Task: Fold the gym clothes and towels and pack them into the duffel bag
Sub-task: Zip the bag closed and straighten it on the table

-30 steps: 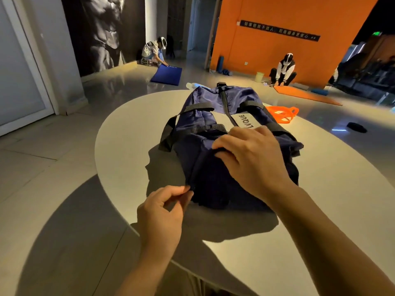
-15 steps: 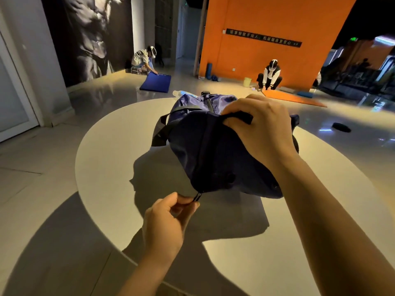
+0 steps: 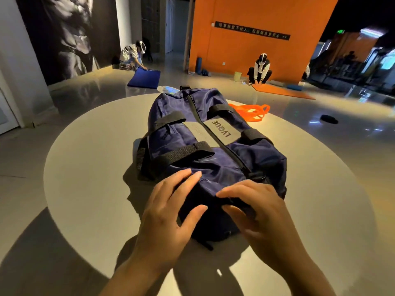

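A navy duffel bag with black straps and a grey logo patch lies lengthwise on the round white table, its top zipper closed. My left hand rests on the bag's near end with fingers straight and spread. My right hand lies on the same end beside it, fingers lightly bent over a black strap there. Whether it grips the strap is unclear. No clothes or towels are visible outside the bag.
An orange band or strap item lies on the table's far right, behind the bag. A plastic bottle peeks out past the bag's far end. Two people crouch at mats on the floor beyond, near the orange wall.
The bag's near end, lifted by my right hand half a second ago, is back down on the table. My left hand has released the zipper pull and moved onto the bag's end.
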A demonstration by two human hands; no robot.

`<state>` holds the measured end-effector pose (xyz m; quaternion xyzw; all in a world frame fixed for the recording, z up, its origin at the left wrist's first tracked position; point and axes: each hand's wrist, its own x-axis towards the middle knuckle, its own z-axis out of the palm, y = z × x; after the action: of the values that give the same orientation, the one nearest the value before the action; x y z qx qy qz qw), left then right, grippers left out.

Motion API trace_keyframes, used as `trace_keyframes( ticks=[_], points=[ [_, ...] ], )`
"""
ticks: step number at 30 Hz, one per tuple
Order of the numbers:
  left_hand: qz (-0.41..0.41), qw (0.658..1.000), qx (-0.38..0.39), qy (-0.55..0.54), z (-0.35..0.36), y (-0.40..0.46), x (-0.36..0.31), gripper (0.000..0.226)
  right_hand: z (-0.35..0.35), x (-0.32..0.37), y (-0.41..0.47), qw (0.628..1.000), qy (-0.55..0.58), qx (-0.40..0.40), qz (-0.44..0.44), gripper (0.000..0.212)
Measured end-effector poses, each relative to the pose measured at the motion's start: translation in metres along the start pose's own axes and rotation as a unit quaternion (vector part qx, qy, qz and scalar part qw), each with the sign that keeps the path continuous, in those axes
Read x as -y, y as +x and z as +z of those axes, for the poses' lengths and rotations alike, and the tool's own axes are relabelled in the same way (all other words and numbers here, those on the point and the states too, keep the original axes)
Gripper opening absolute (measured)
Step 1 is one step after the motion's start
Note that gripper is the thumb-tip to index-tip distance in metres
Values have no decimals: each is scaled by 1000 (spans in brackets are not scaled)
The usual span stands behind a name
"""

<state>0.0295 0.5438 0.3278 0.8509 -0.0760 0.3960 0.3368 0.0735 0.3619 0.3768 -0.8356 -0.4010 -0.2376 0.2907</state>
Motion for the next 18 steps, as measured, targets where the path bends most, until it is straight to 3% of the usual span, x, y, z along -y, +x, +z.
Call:
trace_keyframes(
  ticks=[6, 10, 15, 18],
  points=[
    [51, 997, -34, 45, 9, 6, 1, 29, -6, -1, -11, 999, -20, -27, 5, 20],
    [77, 992, -69, 70, 3, 7, 6, 15, -10, -13, -5, 990, -126, -63, 20, 36],
    [85, 989, -66, 99, -2, -15, 10, 35, -8, -17, -14, 989, -144, -15, 33, 41],
    [77, 991, -64, 94, -3, -21, 13, 33, -3, -14, -25, 987, -158, -15, 26, 34]
  ],
)
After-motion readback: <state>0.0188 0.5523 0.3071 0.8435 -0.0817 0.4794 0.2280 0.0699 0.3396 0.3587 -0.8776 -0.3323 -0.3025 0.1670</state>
